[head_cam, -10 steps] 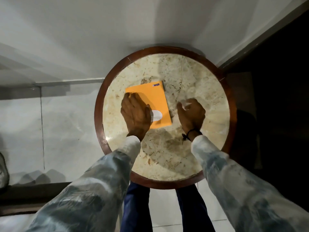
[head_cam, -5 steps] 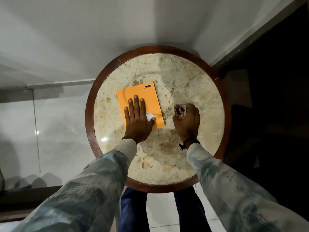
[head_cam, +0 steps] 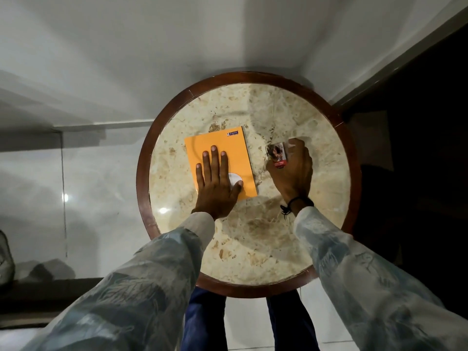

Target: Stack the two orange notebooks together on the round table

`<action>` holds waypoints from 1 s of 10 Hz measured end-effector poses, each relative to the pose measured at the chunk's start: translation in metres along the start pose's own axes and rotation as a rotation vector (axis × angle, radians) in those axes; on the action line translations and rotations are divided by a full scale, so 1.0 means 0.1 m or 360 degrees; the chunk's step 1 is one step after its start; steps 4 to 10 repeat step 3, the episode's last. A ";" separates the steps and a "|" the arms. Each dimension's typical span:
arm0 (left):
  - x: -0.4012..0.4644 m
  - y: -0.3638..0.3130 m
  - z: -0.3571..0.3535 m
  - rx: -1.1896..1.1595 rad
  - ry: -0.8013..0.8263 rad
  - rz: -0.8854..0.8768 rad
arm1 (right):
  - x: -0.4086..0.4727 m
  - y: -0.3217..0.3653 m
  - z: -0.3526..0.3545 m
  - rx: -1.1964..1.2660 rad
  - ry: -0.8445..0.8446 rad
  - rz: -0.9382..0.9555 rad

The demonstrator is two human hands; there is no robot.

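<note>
left hand (head_cam: pixel 215 186) covers the orange notebook (head_cam: pixel 229 150)'s near corner + white label, can't tell if there's 2 stacked (logo txt too small).

— What is worn on the arms?
— Loose, pale grey-white long sleeves (head_cam: pixel 141 287) with a faint bluish print are seen.
— And elsewhere?
— A black cord bracelet (head_cam: pixel 295 202) is tied at the right wrist; dark blue trousers (head_cam: pixel 202 323) are worn.

I counted one orange notebook (head_cam: pixel 218 158) visible on the one round tabletop (head_cam: pixel 253 239), one small printed packet (head_cam: pixel 277 155), and two hands: left (head_cam: pixel 216 187) and right (head_cam: pixel 293 171).
</note>
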State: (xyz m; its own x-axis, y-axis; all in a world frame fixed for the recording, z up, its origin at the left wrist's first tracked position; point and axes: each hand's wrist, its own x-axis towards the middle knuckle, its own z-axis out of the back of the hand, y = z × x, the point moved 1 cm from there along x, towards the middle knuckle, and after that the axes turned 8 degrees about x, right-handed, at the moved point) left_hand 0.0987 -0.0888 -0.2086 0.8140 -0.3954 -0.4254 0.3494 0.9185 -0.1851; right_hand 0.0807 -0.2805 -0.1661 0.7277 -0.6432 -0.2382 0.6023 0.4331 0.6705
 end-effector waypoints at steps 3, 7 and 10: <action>-0.26 -0.24 1.11 0.0125 -0.0094 -0.0018 | -0.16 1.38 2.20 0.1376 0.0335 0.0306; -0.26 -0.24 1.11 0.0125 -0.0094 -0.0018 | -0.16 1.38 2.20 0.1376 0.0335 0.0306; -0.26 -0.24 1.11 0.0125 -0.0094 -0.0018 | -0.16 1.38 2.20 0.1376 0.0335 0.0306</action>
